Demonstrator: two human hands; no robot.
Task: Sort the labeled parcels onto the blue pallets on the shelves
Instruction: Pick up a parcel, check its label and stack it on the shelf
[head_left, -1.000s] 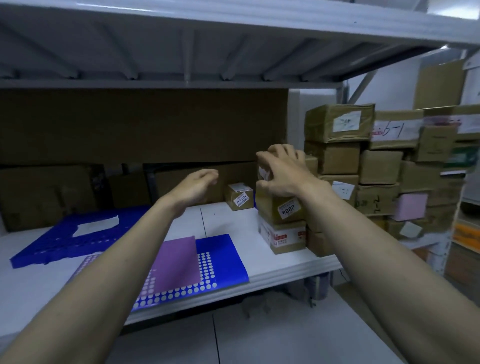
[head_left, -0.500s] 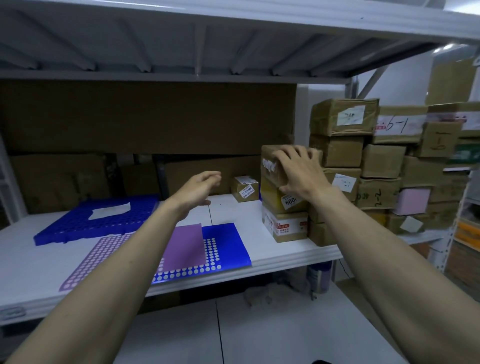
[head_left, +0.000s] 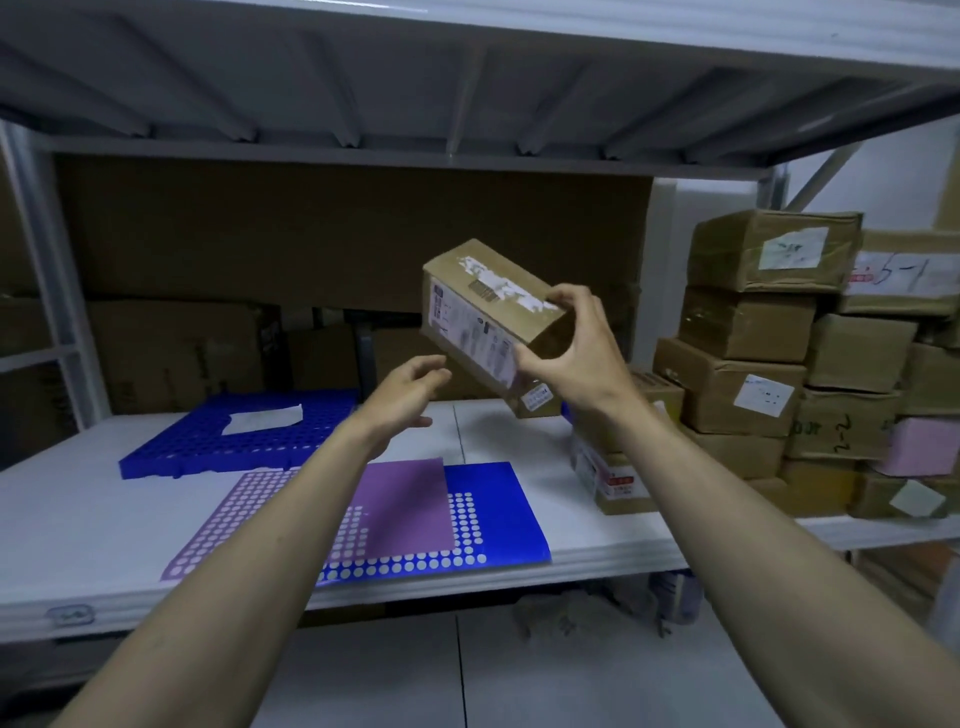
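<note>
Now the labeled parcel (head_left: 485, 313) is hanging tilted above the shelf (head_left: 72, 525), the right hand (head_left: 574, 353) pinching its 3 o'clock end. At 7 o'clock the left hand (head_left: 402, 389) is hovering, grip relaxed, holding nothing. Farther toward 8 o'clock, the blue pallet (head_left: 208, 447) is lying flat.

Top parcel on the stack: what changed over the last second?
The right hand closed its grip on the top parcel and lifted it off the stack, tilted, toward the left. The left hand stays open beneath it. Blue pallet and remaining boxes unchanged.
</note>
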